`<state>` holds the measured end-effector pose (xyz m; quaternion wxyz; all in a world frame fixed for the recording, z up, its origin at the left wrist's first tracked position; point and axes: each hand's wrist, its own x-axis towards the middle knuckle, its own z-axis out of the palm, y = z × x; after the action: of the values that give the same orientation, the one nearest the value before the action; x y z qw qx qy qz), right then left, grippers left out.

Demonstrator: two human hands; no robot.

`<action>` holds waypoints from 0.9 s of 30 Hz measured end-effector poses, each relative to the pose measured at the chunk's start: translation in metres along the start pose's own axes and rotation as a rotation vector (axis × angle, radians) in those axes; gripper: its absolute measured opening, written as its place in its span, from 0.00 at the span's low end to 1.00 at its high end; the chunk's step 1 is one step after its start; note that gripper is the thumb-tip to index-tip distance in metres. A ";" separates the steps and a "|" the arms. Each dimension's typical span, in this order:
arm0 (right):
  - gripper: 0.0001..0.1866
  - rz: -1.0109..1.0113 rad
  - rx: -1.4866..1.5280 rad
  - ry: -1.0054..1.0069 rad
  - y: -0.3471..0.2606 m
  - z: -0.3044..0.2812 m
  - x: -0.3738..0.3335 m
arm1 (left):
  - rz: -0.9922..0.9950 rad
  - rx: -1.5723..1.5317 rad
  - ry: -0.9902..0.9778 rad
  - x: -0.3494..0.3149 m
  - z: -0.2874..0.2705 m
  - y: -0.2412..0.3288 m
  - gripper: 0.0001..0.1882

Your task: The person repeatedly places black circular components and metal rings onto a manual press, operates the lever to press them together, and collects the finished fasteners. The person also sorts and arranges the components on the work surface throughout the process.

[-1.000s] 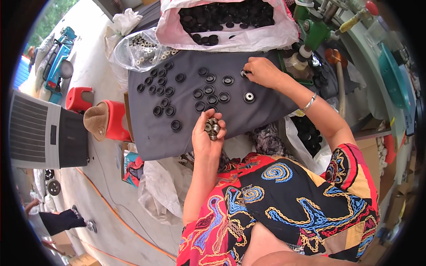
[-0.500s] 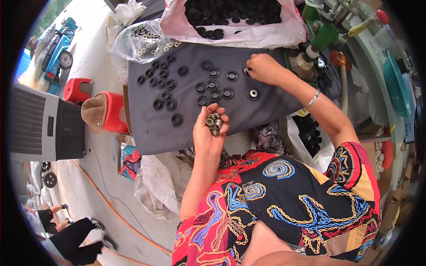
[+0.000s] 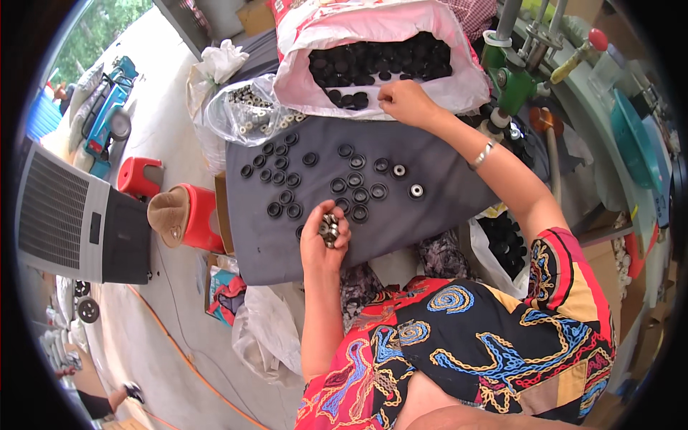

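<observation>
My left hand [image 3: 317,251] is cupped palm up over the near part of the grey cloth-covered table [image 3: 444,154]. In its curled fingers lie several small metal ring-shaped parts [image 3: 330,231]. At the lip of the white sack [image 3: 308,97], my right hand [image 3: 410,102] has its fingers drawn together beside black round pieces [image 3: 351,100]; whether anything is between the fingertips is hidden. Several black rings [image 3: 357,178] lie in loose groups on the cloth. Two rings at the right, one a black ring with a metal centre [image 3: 416,190], hold metal parts.
A clear plastic bag [image 3: 244,115] of small metal parts sits at the table's far left corner. Green machinery [image 3: 512,86] stands at the far right. Red stools [image 3: 197,218] and a grey air cooler [image 3: 79,215] are on the left. Another sack of black pieces [image 3: 502,240] is near my right.
My right hand has moved from the rings at the table's right to the far sack's lip. A metal part now shows in the ring where it was. The view has shifted.
</observation>
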<state>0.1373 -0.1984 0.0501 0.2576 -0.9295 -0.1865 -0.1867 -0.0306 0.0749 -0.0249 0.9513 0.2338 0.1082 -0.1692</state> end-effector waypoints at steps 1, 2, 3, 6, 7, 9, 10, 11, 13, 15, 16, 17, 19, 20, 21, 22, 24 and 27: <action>0.11 -0.015 -0.050 0.004 0.008 0.010 0.014 | 0.007 0.033 -0.021 0.000 -0.003 0.001 0.11; 0.12 -0.030 -0.106 0.011 0.014 0.018 0.028 | 0.021 0.065 -0.014 0.001 -0.002 0.000 0.11; 0.13 -0.045 -0.161 0.018 0.020 0.026 0.043 | 0.013 0.067 -0.037 0.002 -0.004 0.000 0.11; 0.18 -0.016 -0.178 -0.078 0.022 0.056 0.091 | 0.017 0.104 -0.112 0.000 -0.008 0.002 0.12; 0.19 -0.021 -0.179 -0.082 0.028 0.071 0.107 | 0.009 0.106 -0.136 0.001 -0.009 0.003 0.12; 0.20 0.022 -0.199 -0.174 0.026 0.089 0.136 | 0.004 0.102 -0.141 0.001 -0.010 0.004 0.12; 0.20 0.022 -0.207 -0.180 0.022 0.098 0.147 | 0.010 0.102 -0.146 0.001 -0.010 0.005 0.13; 0.20 0.034 -0.225 -0.180 0.024 0.104 0.158 | 0.004 0.102 -0.161 0.001 -0.008 0.004 0.13; 0.20 0.088 -0.208 -0.216 0.019 0.114 0.172 | 0.002 0.075 -0.172 -0.001 -0.009 0.004 0.13; 0.20 0.070 -0.291 -0.138 0.033 0.127 0.173 | 0.002 0.072 -0.190 -0.002 -0.007 0.005 0.14; 0.20 0.087 -0.304 -0.173 0.036 0.126 0.172 | 0.006 0.064 -0.204 -0.002 -0.007 0.006 0.14; 0.21 0.101 -0.321 -0.213 0.036 0.119 0.169 | 0.009 0.060 -0.199 -0.004 -0.008 0.006 0.14; 0.24 0.111 -0.370 -0.206 0.046 0.110 0.159 | 0.016 0.058 -0.194 -0.003 -0.007 0.006 0.14; 0.24 0.149 -0.390 -0.236 0.053 0.105 0.150 | 0.011 0.051 -0.203 -0.003 -0.006 0.005 0.14; 0.23 0.186 -0.413 -0.261 0.057 0.098 0.141 | 0.018 0.061 -0.204 -0.002 -0.006 0.005 0.14; 0.22 0.188 -0.380 -0.207 0.065 0.095 0.132 | 0.025 0.071 -0.204 -0.001 -0.007 0.005 0.14; 0.21 0.201 -0.325 -0.094 0.086 0.085 0.108 | 0.023 0.077 -0.209 0.001 -0.004 0.003 0.14; 0.20 0.224 -0.330 -0.099 0.092 0.055 0.091 | 0.052 0.087 -0.197 0.000 -0.006 0.002 0.14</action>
<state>0.2705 -0.2188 0.0090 0.1113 -0.9821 -0.0612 -0.1390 -0.0303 0.0797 -0.0289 0.9503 0.2599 0.0007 -0.1713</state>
